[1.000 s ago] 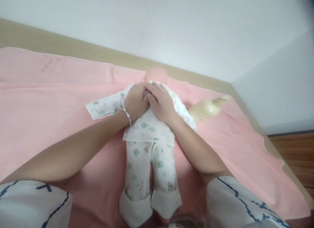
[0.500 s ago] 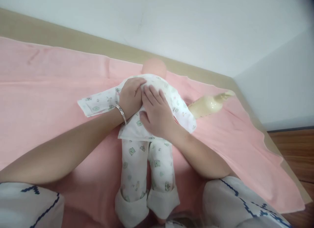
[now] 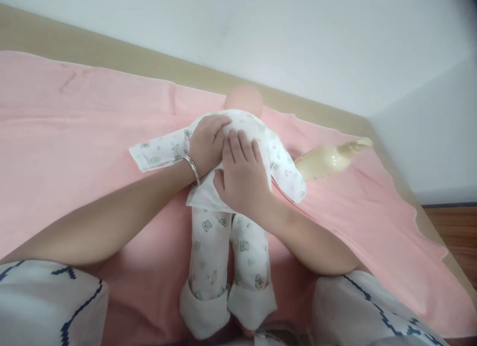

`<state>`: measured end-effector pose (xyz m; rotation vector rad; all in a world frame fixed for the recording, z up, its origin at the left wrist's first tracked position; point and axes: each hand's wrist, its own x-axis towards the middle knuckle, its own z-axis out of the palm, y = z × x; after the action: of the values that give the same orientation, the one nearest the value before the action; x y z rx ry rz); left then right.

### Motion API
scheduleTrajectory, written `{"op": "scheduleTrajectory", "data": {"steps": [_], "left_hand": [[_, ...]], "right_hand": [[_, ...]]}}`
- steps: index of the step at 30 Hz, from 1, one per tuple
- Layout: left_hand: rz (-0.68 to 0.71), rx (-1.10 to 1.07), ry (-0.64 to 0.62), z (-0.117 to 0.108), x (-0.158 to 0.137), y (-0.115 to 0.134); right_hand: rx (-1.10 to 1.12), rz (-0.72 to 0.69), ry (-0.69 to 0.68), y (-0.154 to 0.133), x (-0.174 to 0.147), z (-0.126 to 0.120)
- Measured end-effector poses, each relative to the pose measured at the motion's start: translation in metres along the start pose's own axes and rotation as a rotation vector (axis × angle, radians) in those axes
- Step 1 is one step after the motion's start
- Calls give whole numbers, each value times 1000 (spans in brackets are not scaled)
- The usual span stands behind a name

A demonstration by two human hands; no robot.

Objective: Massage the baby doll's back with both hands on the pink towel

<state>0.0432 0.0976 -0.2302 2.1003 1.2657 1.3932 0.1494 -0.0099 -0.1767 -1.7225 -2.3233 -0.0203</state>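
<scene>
A baby doll (image 3: 244, 100) lies on a pink blanket, its smooth round head away from me and no face showing. It wears a white patterned shirt (image 3: 203, 193) and matching trousers (image 3: 212, 246) with turned-up cuffs. My left hand (image 3: 209, 141), with a silver bracelet at the wrist, rests across the left side of the doll's torso. Beside it my right hand (image 3: 246, 174) lies flat on the shirt, fingers pointing toward the head. Both hands touch the cloth, and neither grips anything that I can see.
The pink blanket (image 3: 74, 142) covers most of a tan surface (image 3: 112, 48) against a white wall. A pale yellow pump bottle (image 3: 324, 162) lies on its side right of the doll, near its sleeve. My clothed knees flank the doll. Wooden flooring (image 3: 450, 232) shows at far right.
The view has shifted, so everything sits slightly farther right. My right hand has slid a little toward the shirt's hem; my left hand keeps its place on the doll.
</scene>
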Motion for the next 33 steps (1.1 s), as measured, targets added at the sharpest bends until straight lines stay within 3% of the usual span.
{"op": "scheduleTrajectory", "data": {"steps": [4, 10, 13, 15, 18, 24, 29, 33], "left_hand": [[-18, -4, -25, 2, 2, -4], [9, -4, -47, 2, 3, -2], [4, 8, -37, 1, 2, 0], [-10, 8, -32, 1, 2, 1], [-10, 7, -29, 1, 1, 0], [-10, -12, -34, -1, 2, 1], [1, -21, -60, -5, 3, 6], [-18, 27, -104, -4, 4, 5]], "right_hand": [[33, -48, 3, 5, 4, 0], [144, -126, -41, 58, 36, -6], [181, -101, -12, 78, 45, -6], [167, -18, 7, 76, 44, -5], [102, 146, 50, 52, 32, -1], [-19, 20, -11, 1, 4, -2], [41, -30, -91, 20, 20, -9], [109, 11, -83, 48, 38, -9]]}}
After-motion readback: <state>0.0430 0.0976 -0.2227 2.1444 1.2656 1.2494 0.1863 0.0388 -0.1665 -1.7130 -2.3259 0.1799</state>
